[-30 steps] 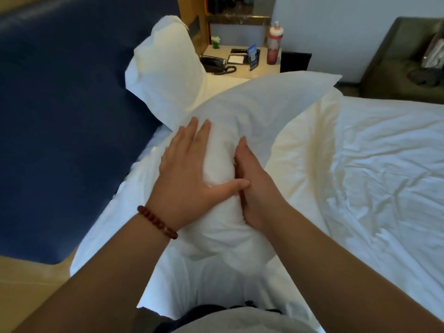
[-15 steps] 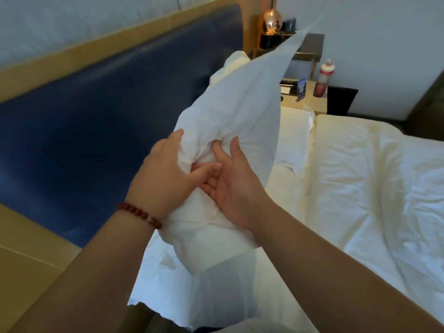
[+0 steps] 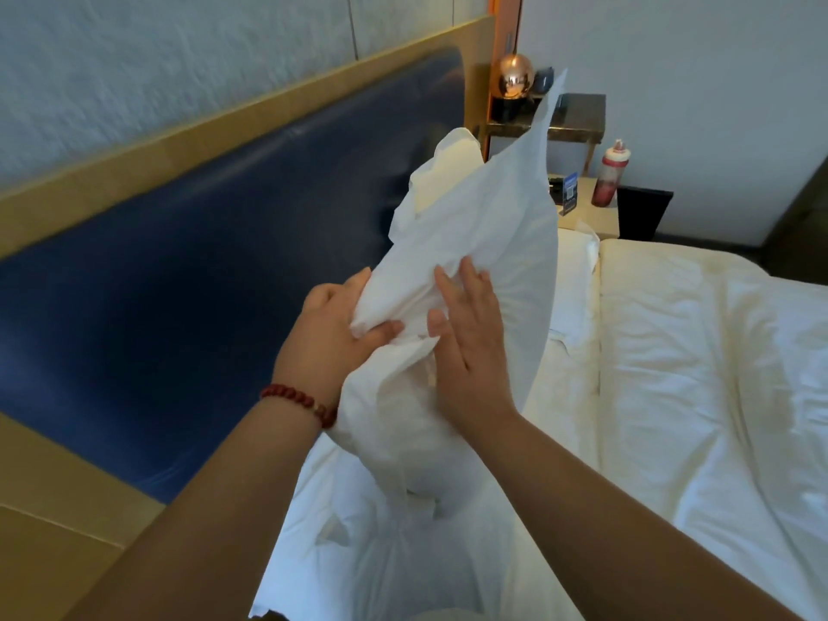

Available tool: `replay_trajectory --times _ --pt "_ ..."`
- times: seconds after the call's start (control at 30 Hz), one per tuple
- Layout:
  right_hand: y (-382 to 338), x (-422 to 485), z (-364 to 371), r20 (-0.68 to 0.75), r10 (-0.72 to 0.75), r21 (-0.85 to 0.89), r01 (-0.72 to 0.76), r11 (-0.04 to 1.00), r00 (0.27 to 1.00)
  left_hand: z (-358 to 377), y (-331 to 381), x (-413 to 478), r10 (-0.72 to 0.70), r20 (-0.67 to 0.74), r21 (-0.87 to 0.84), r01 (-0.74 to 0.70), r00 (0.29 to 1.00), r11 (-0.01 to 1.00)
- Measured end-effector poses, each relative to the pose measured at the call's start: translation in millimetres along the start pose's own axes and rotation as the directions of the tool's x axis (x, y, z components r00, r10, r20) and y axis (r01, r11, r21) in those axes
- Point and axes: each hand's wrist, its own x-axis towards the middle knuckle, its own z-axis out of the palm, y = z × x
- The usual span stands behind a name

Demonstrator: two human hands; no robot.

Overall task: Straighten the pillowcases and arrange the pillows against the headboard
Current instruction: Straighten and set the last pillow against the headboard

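Over the bed (image 3: 699,360), left hand (image 3: 327,340) grips pillow (image 3: 502,226), right hand (image 3: 470,347) flat.

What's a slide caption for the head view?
Left hand grips a white fabric pillow; right hand presses flat on it, beside the padded blue headboard.

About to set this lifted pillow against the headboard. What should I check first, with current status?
1. Left hand grips the puffy white pillow by bunched fabric: ok.
2. Right hand flat against it, steadying: ok.
3. Thin white pillowcase smoothed: not ok, creased, flap sticking up.
4. Blue padded headboard bare beside the second white pillow: ok.
5. Pillow fully tucked inside the case: cannot tell.
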Motion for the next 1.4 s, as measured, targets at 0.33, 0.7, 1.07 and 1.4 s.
replay_trajectory --times 0.33,0.7,1.07,1.4 --pt "-9.1 31.5 -9.5 0.579 0.076 0.747 -0.566 0.347 0.811 10.7 29.1 -18.4 -0.165 0.106 0.593 0.071 0.980 0.802" --pt "90.5 55.1 -22.7 0.087 0.346 0.501 -0.341 0.796 0.934 41.5 0.1 -37.3 -0.148 -0.179 0.584 0.226 0.973 0.780" --pt "246.0 114.5 79.5 0.558 0.375 0.416 -0.640 0.646 0.740 11.5 -17.7 34.6 -0.457 -0.105 0.587 0.426 0.883 0.689" --pt "253.7 111.8 120.2 0.391 0.580 0.052 -0.646 0.761 0.715 38.7 -42.7 75.4 -0.335 -0.281 0.540 0.437 0.899 0.720"
